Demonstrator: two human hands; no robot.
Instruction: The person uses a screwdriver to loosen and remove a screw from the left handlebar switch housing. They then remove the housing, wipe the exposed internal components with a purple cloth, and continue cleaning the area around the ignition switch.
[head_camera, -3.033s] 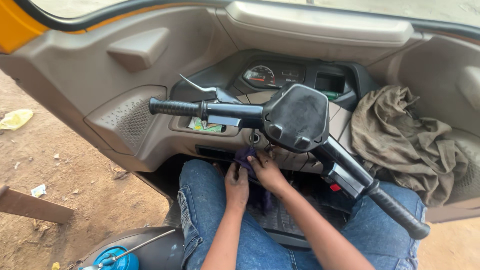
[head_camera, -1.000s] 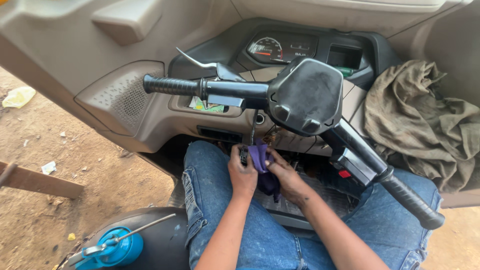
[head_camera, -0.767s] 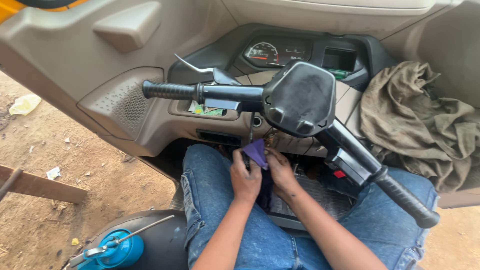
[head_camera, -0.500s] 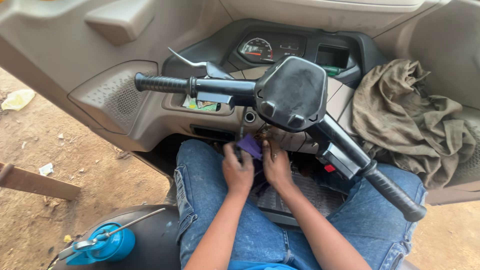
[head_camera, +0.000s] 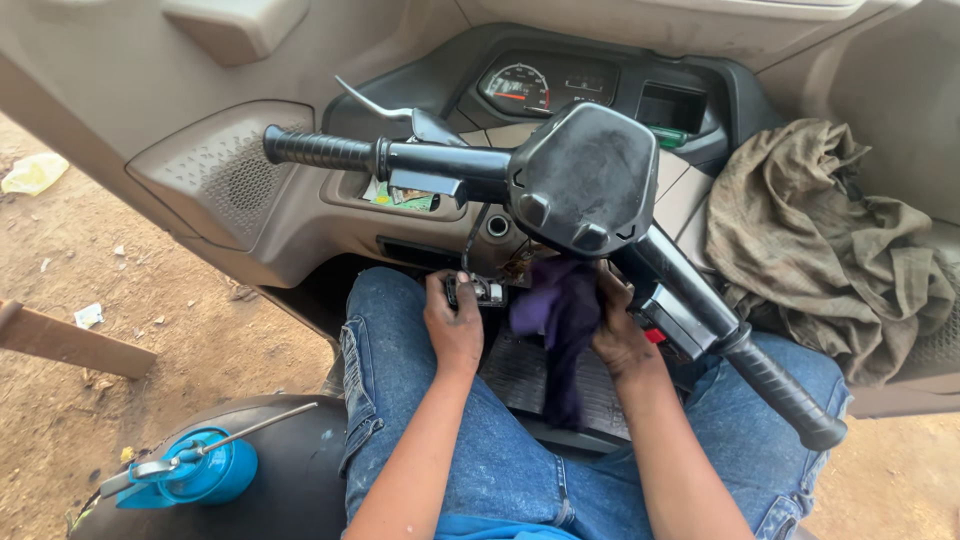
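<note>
I sit in a small vehicle's driver seat, looking down past the black handlebar (head_camera: 575, 185). My left hand (head_camera: 455, 325) grips a small dark metal part (head_camera: 478, 291) held under the dashboard, above my left knee. My right hand (head_camera: 620, 335) holds a purple cloth (head_camera: 560, 325) that hangs down between my knees, just below the handlebar's centre housing. The fingertips of the right hand are partly hidden by the cloth and the handlebar.
A crumpled olive-brown rag (head_camera: 825, 245) lies on the dashboard shelf at right. The speedometer (head_camera: 518, 90) sits behind the handlebar. A blue oil can (head_camera: 190, 468) rests on a black seat at lower left. Bare dirt ground and a wooden plank (head_camera: 65, 340) lie outside to the left.
The purple cloth has shifted from between both hands to the right hand, where it now hangs loose. My left hand has moved left and holds the small metal part alone.
</note>
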